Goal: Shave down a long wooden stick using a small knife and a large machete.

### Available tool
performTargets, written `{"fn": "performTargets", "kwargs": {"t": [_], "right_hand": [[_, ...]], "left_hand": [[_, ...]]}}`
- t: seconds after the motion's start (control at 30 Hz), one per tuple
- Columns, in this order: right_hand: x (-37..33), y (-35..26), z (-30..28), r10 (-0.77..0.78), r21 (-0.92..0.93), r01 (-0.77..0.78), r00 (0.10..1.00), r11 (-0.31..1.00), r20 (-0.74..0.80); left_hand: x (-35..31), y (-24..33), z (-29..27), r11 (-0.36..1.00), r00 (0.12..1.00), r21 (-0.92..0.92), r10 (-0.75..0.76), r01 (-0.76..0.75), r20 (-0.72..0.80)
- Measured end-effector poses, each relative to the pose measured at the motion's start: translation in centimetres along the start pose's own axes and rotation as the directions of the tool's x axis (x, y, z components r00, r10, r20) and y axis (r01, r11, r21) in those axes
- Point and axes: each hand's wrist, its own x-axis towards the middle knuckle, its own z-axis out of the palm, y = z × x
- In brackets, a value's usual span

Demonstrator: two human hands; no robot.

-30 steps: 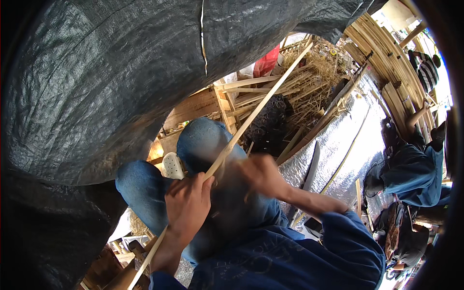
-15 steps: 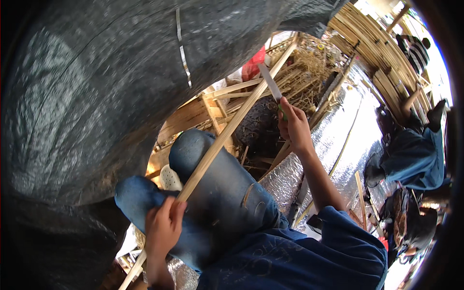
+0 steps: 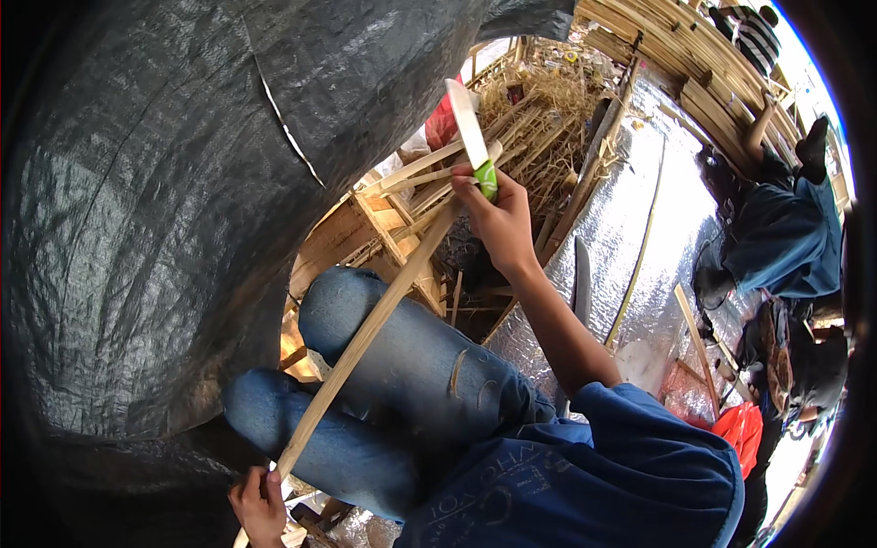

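Observation:
A long, pale bamboo strip (image 3: 370, 327) lies slantwise over my bent knees in blue jeans. Near its lower end, my left hand (image 3: 258, 505) is closed around it, thumb on top. My right hand (image 3: 498, 212) is up by the strip's far end and grips a knife (image 3: 469, 128) by its green handle. The knife's broad, light blade points up and away, beyond the strip's tip. The right fingers also reach the strip, but whether they grip it is hidden.
A black plastic sheet (image 3: 164, 210) hangs close on the left. Straw and shavings (image 3: 539, 100) are heaped ahead. On the silver foil mat (image 3: 630, 210) at the right lies a dark, curved blade (image 3: 582, 279). Another person in blue trousers (image 3: 790, 237) sits farther right, near stacked bamboo strips (image 3: 676, 41).
My left hand has slid down and left along the bamboo strip. My right hand, with the knife, has moved left onto the strip's far end, which has been drawn nearer.

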Motion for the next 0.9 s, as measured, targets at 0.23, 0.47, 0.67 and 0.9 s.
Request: {"fn": "performTargets", "kwargs": {"t": [0.23,0.47,0.67,0.9], "right_hand": [[-5.9,-2.9,3.4,-0.166,-0.298,0.232,0.959,0.926,0.230],[-10.7,-2.7,1.8,-0.184,-0.359,0.404,0.839,0.841,0.513],[-9.7,-1.6,-1.4,-0.117,-0.325,0.461,0.703,0.826,0.701],[-10.2,-1.5,-1.9,0.150,-0.489,0.332,0.686,0.807,0.712]], "left_hand": [[3.0,10.5,2.8,0.933,0.920,-0.077,0.329,-0.352,-0.213],[4.7,12.6,6.7,0.931,0.909,-0.136,0.286,-0.338,-0.303],[3.8,13.2,7.3,0.982,0.956,-0.069,0.151,-0.174,-0.252],[2.7,14.0,7.4,0.993,0.983,-0.104,0.041,-0.061,-0.181]]}}
